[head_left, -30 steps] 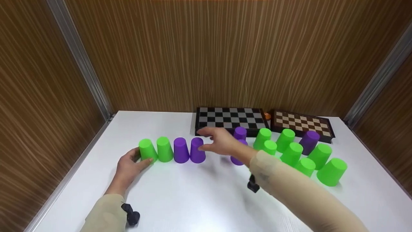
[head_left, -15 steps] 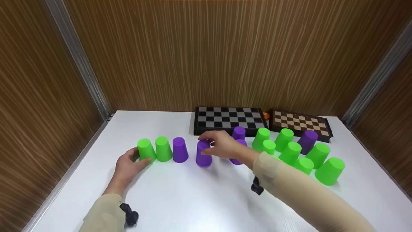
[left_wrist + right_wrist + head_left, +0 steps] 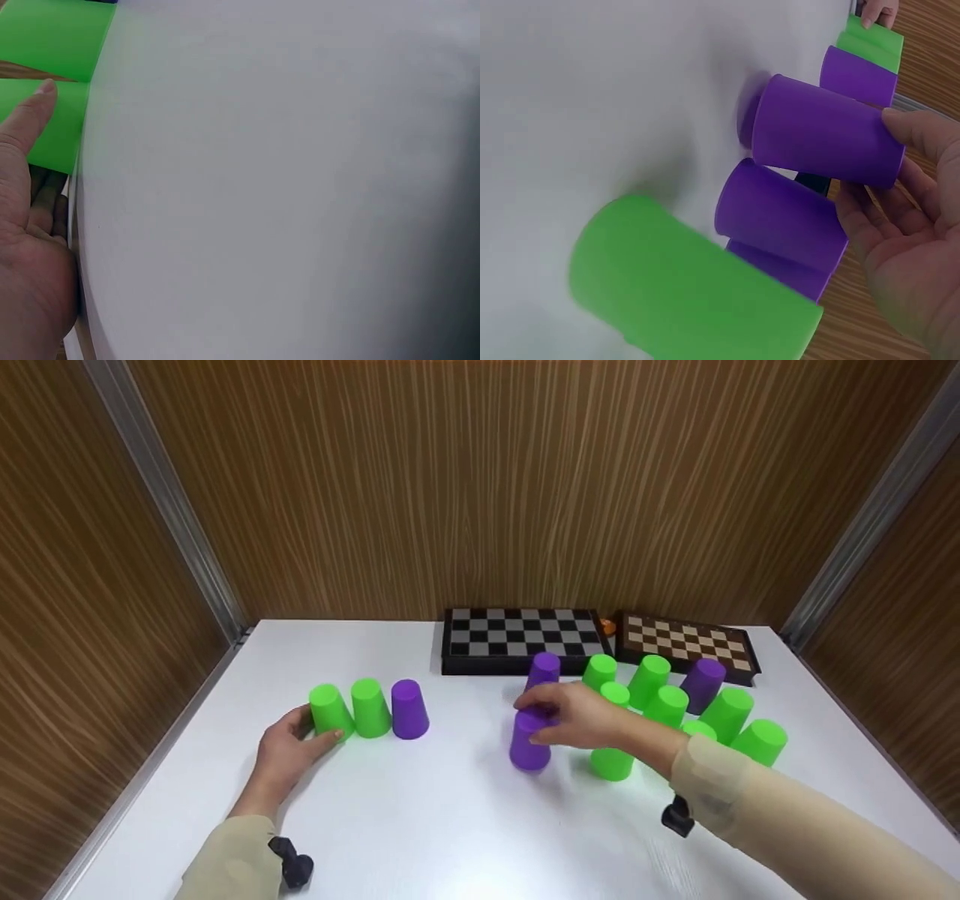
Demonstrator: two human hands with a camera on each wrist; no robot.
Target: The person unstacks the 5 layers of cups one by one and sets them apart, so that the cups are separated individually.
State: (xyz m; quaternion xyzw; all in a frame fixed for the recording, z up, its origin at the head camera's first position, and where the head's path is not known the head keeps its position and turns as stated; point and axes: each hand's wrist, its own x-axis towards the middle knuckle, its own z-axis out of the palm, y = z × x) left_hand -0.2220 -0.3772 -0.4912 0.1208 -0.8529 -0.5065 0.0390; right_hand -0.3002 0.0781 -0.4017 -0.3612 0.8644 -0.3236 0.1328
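Note:
My right hand (image 3: 577,716) grips an upside-down purple cup (image 3: 529,746) near its closed top, thumb on one side and fingers on the other. In the right wrist view the held cup (image 3: 825,131) hangs a little above the white table, with its shadow beside the rim. My left hand (image 3: 289,746) holds the leftmost green cup (image 3: 330,712) low down, thumb across its front and fingers behind it. Beside that cup stand a second green cup (image 3: 371,709) and a purple cup (image 3: 409,710), all upside down in one row.
At the right, several upside-down green cups (image 3: 665,709) stand in a loose group with a purple cup (image 3: 703,686). Another purple cup (image 3: 544,669) is behind my right hand. A grey-black checkerboard (image 3: 525,637) and a brown one (image 3: 686,645) lie along the back wall.
My right hand closed on the purple cup at the row's right end, lifted it and carried it rightward toward the group. The left hand stays on its green cup; the view shifted slightly.

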